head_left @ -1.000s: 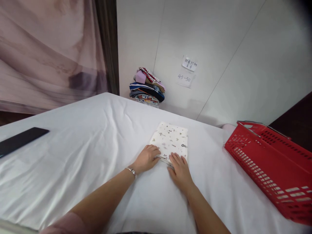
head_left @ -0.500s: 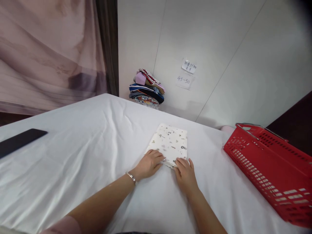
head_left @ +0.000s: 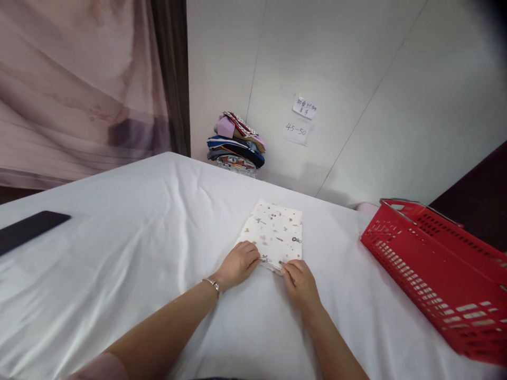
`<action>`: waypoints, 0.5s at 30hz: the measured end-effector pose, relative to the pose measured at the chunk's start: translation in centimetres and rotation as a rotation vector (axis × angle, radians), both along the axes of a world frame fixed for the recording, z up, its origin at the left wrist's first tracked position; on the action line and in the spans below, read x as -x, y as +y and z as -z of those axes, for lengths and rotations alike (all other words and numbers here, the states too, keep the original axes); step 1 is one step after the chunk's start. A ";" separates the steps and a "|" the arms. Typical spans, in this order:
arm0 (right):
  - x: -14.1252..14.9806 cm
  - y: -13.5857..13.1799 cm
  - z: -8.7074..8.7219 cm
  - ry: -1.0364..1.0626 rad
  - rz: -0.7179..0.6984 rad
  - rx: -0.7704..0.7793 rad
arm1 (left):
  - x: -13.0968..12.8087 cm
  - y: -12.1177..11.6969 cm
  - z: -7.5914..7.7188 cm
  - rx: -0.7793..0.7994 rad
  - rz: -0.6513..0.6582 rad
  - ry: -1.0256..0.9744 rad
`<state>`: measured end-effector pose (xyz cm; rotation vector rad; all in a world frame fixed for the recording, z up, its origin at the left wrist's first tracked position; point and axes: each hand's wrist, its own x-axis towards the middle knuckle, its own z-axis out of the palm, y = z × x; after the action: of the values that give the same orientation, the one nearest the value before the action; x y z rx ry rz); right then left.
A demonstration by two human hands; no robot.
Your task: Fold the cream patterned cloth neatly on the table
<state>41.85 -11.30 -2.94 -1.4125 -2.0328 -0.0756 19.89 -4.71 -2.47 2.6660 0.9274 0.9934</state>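
Near edge of the folded printed cloth [head_left: 275,235] is covered by my fingers, so I cannot see how the fold ends there. My left hand [head_left: 237,262] lies curled over its near left corner; my right hand [head_left: 300,282] pinches its near right corner between thumb and fingertips. Hands close together, not touching each other. Whether the left actually grips or only presses the fabric, I cannot tell.

The cloth is a flat white rectangle with small dark motifs, too small to identify. It lies on the white sheet [head_left: 138,237] at mid-table, just ahead of me.

Red basket [head_left: 439,274] to the right is cut off by the picture's edge; its inside is not visible. Dark flat object [head_left: 29,229] at far left is also cropped; I cannot say what it is.

Writing: two paper notes [head_left: 300,119] on the wall. The lower reads "45-50"; the upper is handwritten characters I cannot read.

A stack of folded clothes [head_left: 236,142] sits beyond the table's far edge, against the wall, beside a pink curtain [head_left: 79,89].

Open sheet lies wide to the left of the cloth; a narrower strip separates it from the basket.
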 end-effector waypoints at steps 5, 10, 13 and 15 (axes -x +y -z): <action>-0.5 0.0 0.2 -0.010 0.028 -0.025 | 0.5 0.3 0.4 -0.021 -0.067 -0.062; -0.4 0.5 0.1 -0.020 0.044 0.008 | 0.7 0.6 0.2 0.016 -0.070 -0.024; -0.3 0.5 0.0 -0.008 0.059 0.022 | 0.6 0.6 0.1 0.003 -0.072 -0.015; -0.3 0.4 0.0 -0.004 0.067 0.030 | 0.6 0.6 0.1 -0.011 -0.080 -0.017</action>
<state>42.14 -10.86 -2.91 -1.5001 -1.9972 -0.0769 19.31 -4.11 -2.56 2.6445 1.0351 1.0385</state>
